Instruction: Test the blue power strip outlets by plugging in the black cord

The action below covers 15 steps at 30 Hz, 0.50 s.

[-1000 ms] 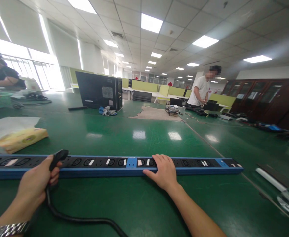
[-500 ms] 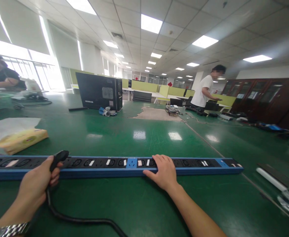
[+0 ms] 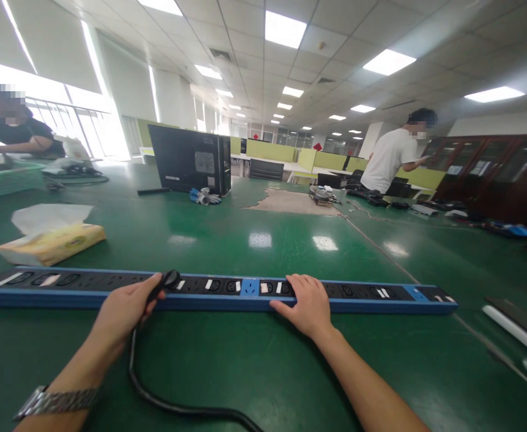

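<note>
left hand [image 3: 122,310]: fingers wrapped around black plug [image 3: 171,279] (cord [image 3: 191,411] curving below) | right hand [image 3: 309,305]: fingers wide from thumb, on socket strip [image 3: 227,304] | strip lies on counter [image 3: 254,366]

Open-plan office, I note: lime partitions [image 3: 272,150] upper centre, panel lights [image 3: 285,29] along the top, wooden cabinets [image 3: 497,165] at right.

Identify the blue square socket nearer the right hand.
The blue square socket between left hand and right hand; the other blue socket is near the long blue strip's right end.
</note>
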Tool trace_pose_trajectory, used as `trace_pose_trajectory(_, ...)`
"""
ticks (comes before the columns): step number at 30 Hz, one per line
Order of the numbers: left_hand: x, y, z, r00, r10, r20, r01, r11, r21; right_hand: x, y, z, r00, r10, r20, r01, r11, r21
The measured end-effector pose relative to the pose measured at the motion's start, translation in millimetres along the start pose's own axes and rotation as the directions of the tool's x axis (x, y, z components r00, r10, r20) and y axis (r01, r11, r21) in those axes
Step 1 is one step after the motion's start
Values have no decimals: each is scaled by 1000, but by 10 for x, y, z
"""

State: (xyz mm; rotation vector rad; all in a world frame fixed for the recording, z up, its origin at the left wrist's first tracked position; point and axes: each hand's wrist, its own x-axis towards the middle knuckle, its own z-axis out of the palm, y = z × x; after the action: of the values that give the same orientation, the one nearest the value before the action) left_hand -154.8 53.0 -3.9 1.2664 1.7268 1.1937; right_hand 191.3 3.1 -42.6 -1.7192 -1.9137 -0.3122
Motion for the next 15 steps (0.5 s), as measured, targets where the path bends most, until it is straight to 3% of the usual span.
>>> trace_pose_trajectory(5,113,-16,-178,991,-57,-118,69,993,100,-8,6,2,1000,0,5,0,1000,-8)
trace_pose_trajectory(7,133,-17,-215,983,-64,-172,75,995,60,-8,5,7,1000,1,6,-1,1000,-18)
trace_pose_trajectory(10,63,18,-110,996,-86,-7,85,995,-54,-4,0,15,1000,4,12,-3,999,-36)
trace_pose_trajectory(12,-19,58,41,990,-56,127,60,998,-30,-1,-1,19,1000,7,10,-6,999,-43)
trace_pose_trajectory(15,-95,112,242,990,-9,139,5,1000,26,-2,1,24,1000,10,6,-10,999,-41)
